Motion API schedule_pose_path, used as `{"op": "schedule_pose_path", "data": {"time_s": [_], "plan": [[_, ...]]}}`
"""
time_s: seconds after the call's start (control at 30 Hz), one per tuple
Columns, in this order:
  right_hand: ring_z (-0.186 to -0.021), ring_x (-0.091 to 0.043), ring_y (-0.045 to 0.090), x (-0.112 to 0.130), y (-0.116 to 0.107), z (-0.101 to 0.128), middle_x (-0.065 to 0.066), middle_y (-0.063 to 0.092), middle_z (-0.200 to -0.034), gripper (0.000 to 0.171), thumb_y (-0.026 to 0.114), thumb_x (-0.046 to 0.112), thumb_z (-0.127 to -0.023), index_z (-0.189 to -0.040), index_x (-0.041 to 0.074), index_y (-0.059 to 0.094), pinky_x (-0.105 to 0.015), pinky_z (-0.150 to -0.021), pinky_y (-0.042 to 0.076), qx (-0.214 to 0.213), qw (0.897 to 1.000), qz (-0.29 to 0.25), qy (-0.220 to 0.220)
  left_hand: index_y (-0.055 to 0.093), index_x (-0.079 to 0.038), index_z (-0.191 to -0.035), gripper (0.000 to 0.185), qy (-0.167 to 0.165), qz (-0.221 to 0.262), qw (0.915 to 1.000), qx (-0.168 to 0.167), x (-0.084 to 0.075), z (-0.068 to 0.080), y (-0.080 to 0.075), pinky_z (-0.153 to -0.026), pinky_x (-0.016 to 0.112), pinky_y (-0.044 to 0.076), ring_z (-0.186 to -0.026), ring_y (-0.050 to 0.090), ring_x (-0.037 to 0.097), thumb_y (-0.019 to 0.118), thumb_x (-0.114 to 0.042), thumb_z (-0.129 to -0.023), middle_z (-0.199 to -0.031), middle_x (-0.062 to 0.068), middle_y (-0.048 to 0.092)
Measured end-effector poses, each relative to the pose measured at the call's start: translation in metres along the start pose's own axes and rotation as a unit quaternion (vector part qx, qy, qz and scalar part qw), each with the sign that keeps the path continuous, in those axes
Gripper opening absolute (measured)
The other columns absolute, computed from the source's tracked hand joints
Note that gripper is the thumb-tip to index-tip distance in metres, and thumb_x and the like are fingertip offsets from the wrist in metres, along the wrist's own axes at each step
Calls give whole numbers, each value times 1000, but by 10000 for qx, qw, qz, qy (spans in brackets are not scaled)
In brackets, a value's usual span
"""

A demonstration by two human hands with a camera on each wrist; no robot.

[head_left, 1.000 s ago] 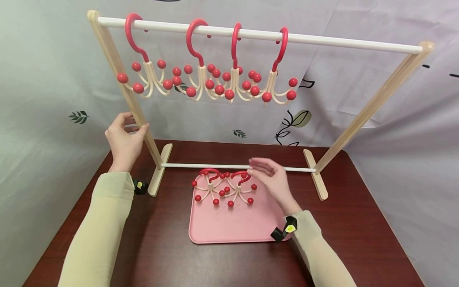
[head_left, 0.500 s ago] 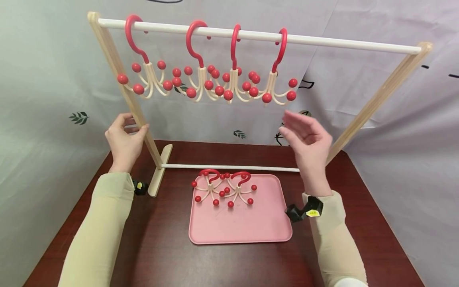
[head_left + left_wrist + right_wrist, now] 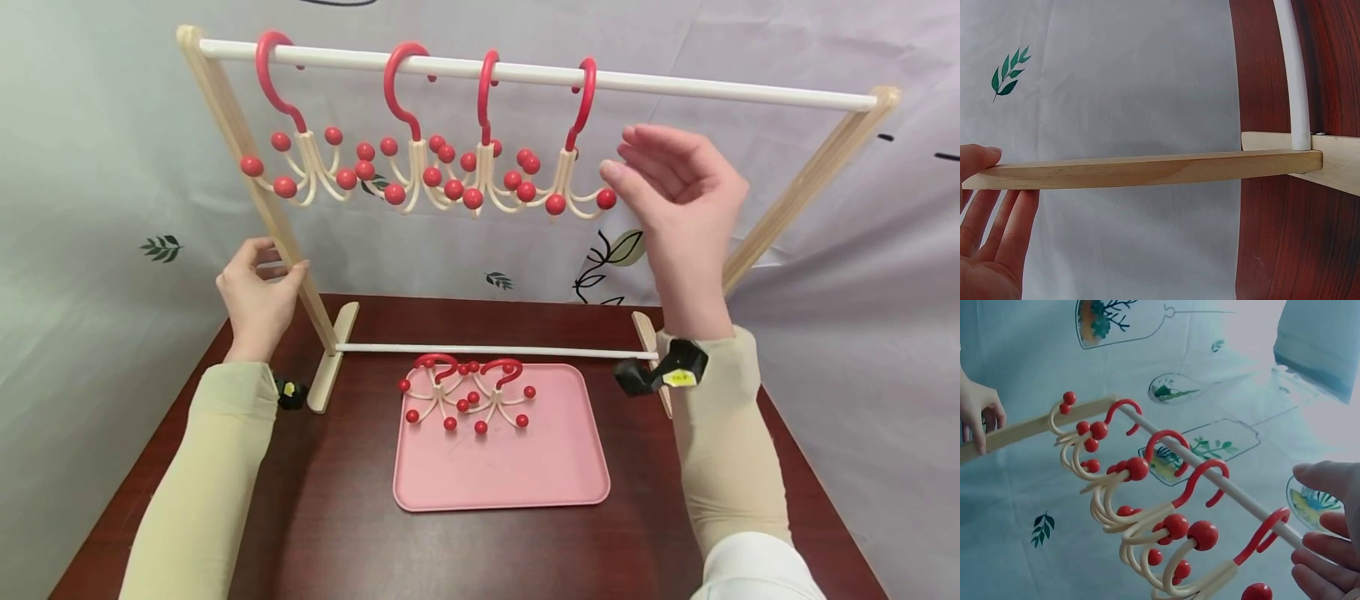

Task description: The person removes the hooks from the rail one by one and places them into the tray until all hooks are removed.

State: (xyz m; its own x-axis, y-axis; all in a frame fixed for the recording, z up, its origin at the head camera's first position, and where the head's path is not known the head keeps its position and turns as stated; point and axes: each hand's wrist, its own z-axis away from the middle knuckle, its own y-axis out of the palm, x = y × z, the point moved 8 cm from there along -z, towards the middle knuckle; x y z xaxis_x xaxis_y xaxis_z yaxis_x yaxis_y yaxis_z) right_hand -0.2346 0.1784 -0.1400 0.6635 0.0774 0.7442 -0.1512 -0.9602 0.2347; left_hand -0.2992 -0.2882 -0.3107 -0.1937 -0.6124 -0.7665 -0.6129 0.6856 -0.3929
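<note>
My left hand (image 3: 258,298) holds the left wooden post (image 3: 1147,172) of a small clothes rack, thumb on one side and fingers on the other. My right hand (image 3: 686,212) is raised just right of the rightmost hanging hanger (image 3: 567,171), fingers loosely bent with nothing between them. Several hangers with red hooks, cream curved arms and red balls hang from the white top rail (image 3: 712,87); the right wrist view shows them in a row along the rail (image 3: 1241,495). Two more such hangers, a left one (image 3: 438,392) and a right one (image 3: 497,398), lie on a pink tray (image 3: 510,475).
The rack's right post (image 3: 817,179) is partly behind my right arm. A white lower bar (image 3: 480,350) joins the wooden feet, such as the left foot (image 3: 324,379). All stands on a dark red-brown table (image 3: 345,500). A patterned cloth (image 3: 420,267) hangs behind.
My right hand has risen from above the tray, up and to the right, to beside the hanging hangers. My left hand has stayed on the post. The hangers on the tray keep their places.
</note>
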Motion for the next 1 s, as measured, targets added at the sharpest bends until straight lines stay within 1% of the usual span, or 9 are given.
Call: {"op": "schedule_pose_path", "data": {"time_s": [0.13,0.23,0.37,0.5,0.67,0.73,0.83,0.9,1.0], "plan": [[-104,-23,70,-11,6,-18,-13,74,-108,38,92,6,-74,-108,2,77,-30,-96,54,163,9980,395,455,68,-9,-126,39,-3,5,10000,0,0,0,0,-87,31,59,-100,71,22,79,-22,-90,-116,8,71],[-105,-20,70,-25,8,-29,-9,74,-110,42,95,13,-73,-111,6,78,-27,-91,55,251,9935,765,800,68,-9,-127,40,-30,-1,10000,17,0,0,0,-87,32,59,-101,70,22,79,-23,-91,-117,7,71],[-104,-17,70,-40,9,-40,-6,75,-111,45,95,20,-73,-113,8,77,-25,-83,56,344,9880,1094,1033,68,-9,-126,40,-28,-5,10000,11,0,-1,0,-87,32,59,-101,71,22,79,-23,-90,-117,7,71],[-101,-17,71,-46,10,-46,-6,75,-109,44,94,21,-74,-113,7,77,-25,-76,53,397,9870,1167,1028,68,-8,-126,40,-18,-15,10000,1,-1,0,0,-86,31,59,-100,71,21,79,-23,-90,-116,8,71],[-99,-18,70,-49,12,-49,-5,76,-104,36,93,21,-77,-108,10,80,-26,-72,50,428,9876,1184,935,68,-8,-126,40,9,-24,10000,-14,-1,0,0,-86,31,59,-99,71,21,79,-23,-91,-116,8,71],[-97,-18,70,-49,12,-49,-5,77,-102,31,91,19,-79,-106,9,80,-26,-72,50,410,9884,1167,882,68,-8,-125,39,16,-22,10000,-22,-1,0,0,-86,32,59,-99,71,21,79,-22,-90,-115,9,71],[-90,-20,69,-48,11,-50,-6,76,-98,27,89,17,-81,-105,7,80,-26,-73,51,336,9896,1151,796,68,-7,-125,39,30,-19,10000,-29,0,0,0,-86,33,59,-99,71,21,79,-21,-90,-115,9,71],[-85,-21,67,-48,10,-51,-5,76,-97,25,87,16,-83,-105,6,80,-26,-74,53,277,9899,1156,767,68,-7,-125,38,38,-31,10000,-32,0,-1,0,-86,33,59,-99,71,21,79,-21,-90,-115,8,71],[-82,-23,66,-47,10,-51,-6,76,-96,23,86,15,-83,-103,6,80,-26,-76,55,242,9910,1086,751,68,-8,-125,39,45,-56,10000,-33,0,-1,0,-86,31,59,-99,71,21,78,-23,-91,-115,8,71]]}}
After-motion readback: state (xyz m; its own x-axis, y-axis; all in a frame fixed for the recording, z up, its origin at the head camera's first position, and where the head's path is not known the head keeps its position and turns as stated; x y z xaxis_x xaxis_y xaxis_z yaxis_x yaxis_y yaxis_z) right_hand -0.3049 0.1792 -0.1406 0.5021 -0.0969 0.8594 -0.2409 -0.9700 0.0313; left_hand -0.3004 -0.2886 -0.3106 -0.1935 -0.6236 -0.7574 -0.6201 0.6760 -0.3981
